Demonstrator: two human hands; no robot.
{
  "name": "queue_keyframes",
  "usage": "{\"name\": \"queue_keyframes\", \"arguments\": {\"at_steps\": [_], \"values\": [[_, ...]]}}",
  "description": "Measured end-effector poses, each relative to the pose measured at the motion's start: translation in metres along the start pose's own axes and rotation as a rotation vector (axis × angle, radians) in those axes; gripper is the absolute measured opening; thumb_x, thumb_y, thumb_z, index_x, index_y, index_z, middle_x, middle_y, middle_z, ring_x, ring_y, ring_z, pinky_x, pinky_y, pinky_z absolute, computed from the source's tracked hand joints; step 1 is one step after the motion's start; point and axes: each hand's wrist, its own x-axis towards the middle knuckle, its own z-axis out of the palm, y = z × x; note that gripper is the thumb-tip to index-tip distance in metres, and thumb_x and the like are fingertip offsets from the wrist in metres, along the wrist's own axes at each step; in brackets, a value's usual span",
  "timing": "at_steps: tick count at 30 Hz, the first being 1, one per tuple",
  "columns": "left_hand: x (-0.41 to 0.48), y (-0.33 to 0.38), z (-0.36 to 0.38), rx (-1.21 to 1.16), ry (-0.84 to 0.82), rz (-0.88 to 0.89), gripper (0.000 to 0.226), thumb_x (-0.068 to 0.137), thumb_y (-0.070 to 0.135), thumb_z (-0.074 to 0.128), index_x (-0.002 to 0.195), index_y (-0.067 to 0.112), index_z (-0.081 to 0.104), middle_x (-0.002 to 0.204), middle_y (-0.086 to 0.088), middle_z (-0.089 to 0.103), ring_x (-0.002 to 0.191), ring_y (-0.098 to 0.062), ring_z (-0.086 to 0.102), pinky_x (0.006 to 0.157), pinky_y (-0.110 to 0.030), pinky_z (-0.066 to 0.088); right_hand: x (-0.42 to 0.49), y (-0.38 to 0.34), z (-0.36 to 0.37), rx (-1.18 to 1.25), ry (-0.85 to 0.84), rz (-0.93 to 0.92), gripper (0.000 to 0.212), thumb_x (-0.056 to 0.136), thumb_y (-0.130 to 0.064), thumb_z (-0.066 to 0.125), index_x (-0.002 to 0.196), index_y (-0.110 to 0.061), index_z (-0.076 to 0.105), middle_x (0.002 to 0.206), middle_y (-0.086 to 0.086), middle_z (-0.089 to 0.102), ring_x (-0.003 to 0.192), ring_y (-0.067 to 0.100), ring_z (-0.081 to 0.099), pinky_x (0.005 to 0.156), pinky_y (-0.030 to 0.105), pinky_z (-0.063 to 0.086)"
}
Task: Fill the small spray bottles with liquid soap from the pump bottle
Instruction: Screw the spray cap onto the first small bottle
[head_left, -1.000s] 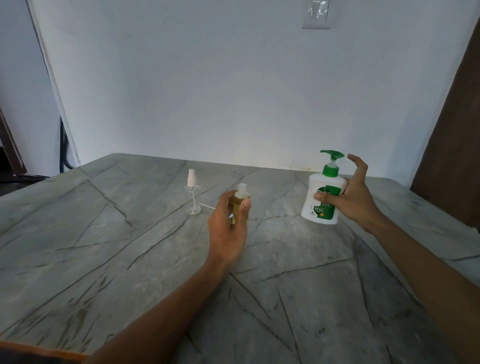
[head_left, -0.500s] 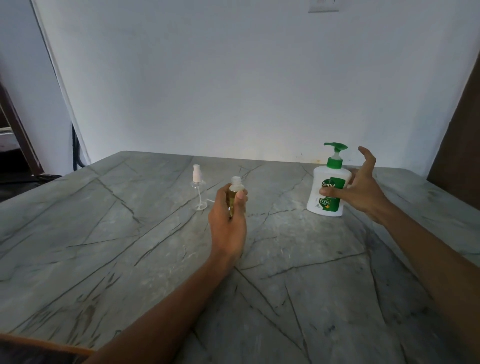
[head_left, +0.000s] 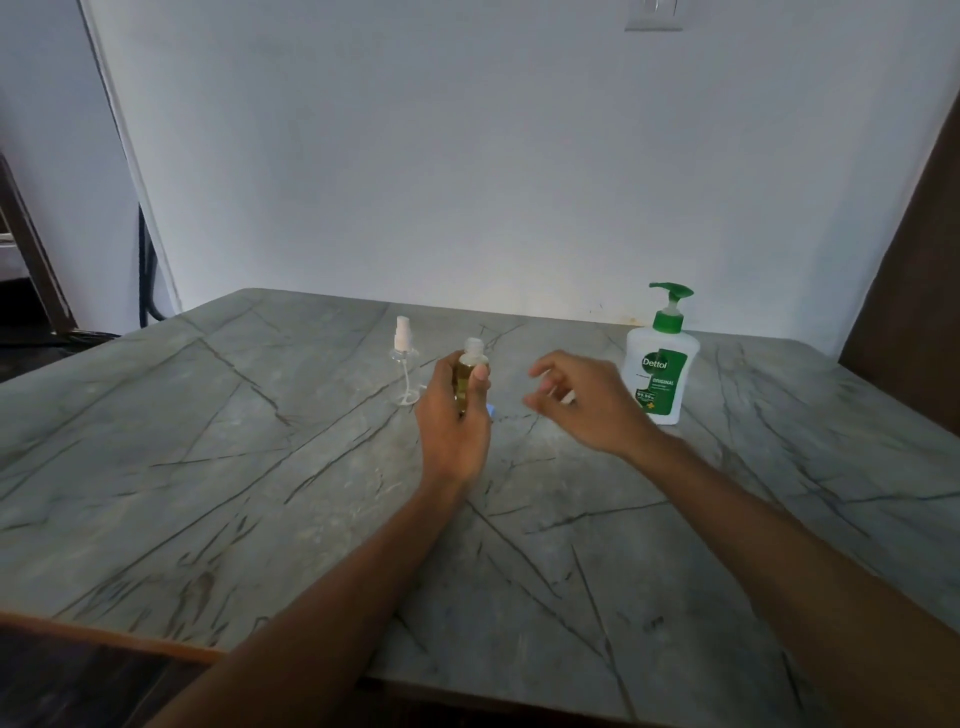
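Left grip (head_left: 452, 426) clasps small clear uncapped bottle (head_left: 467, 373) of yellow liquid; right grip (head_left: 587, 402) loose, empty, above grey veined table (head_left: 260, 467), white wall (head_left: 415, 156).

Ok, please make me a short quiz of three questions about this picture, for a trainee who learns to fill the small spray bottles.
1. True or false: the right hand grips the pump bottle.
2. What does the left hand hold? A) the pump bottle B) the small bottle C) nothing
3. Fill in: the neck of the small bottle is ____ (capped / uncapped).

Key
1. False: the hand is open in the air, apart from the pump bottle.
2. B.
3. Uncapped: the spray cap is on the table, behind and to the left.
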Motion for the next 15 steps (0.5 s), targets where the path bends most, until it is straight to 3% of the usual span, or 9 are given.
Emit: {"name": "queue_keyframes", "arguments": {"at_steps": [3, 10, 13, 15], "values": [[0.002, -0.006, 0.0, 0.044, 0.013, 0.004, 0.023, 0.098, 0.042, 0.048, 0.113, 0.026, 0.055, 0.097, 0.005, 0.066, 0.089, -0.008, 0.063, 0.078, -0.031, 0.056, 0.017, -0.004, 0.03, -0.076, -0.087, 0.001, 0.037, 0.084, -0.031, 0.075, 0.116, -0.015, 0.065, 0.096, 0.001, 0.069, 0.08, 0.01, 0.064, 0.073, 0.021, 0.053], [0.003, -0.008, 0.001, 0.051, -0.026, 0.067, 0.035, 0.097, 0.039, 0.051, 0.12, 0.014, 0.057, 0.102, 0.007, 0.066, 0.093, -0.001, 0.062, 0.077, -0.022, 0.054, 0.038, -0.008, 0.071, -0.071, -0.181, -0.025, 0.019, 0.093, -0.02, 0.063, 0.102, -0.004, 0.067, 0.097, 0.012, 0.07, 0.085, 0.02, 0.067, 0.086, 0.038, 0.055], [0.004, -0.01, 0.001, 0.061, -0.039, 0.098, 0.035, 0.096, 0.04, 0.053, 0.121, 0.015, 0.057, 0.101, 0.009, 0.066, 0.093, 0.001, 0.062, 0.077, -0.021, 0.055, 0.036, -0.005, 0.075, 0.002, -0.148, -0.029, 0.017, 0.095, -0.018, 0.06, 0.099, -0.004, 0.068, 0.092, 0.01, 0.071, 0.083, 0.019, 0.067, 0.086, 0.04, 0.056], [0.004, -0.009, 0.0, 0.044, -0.032, 0.112, 0.034, 0.096, 0.037, 0.055, 0.12, 0.012, 0.058, 0.098, 0.007, 0.067, 0.088, -0.001, 0.064, 0.074, -0.021, 0.055, 0.032, -0.004, 0.065, -0.029, -0.149, -0.01, 0.014, 0.094, -0.014, 0.062, 0.098, -0.003, 0.07, 0.093, 0.012, 0.071, 0.082, 0.019, 0.066, 0.082, 0.034, 0.056]]}}
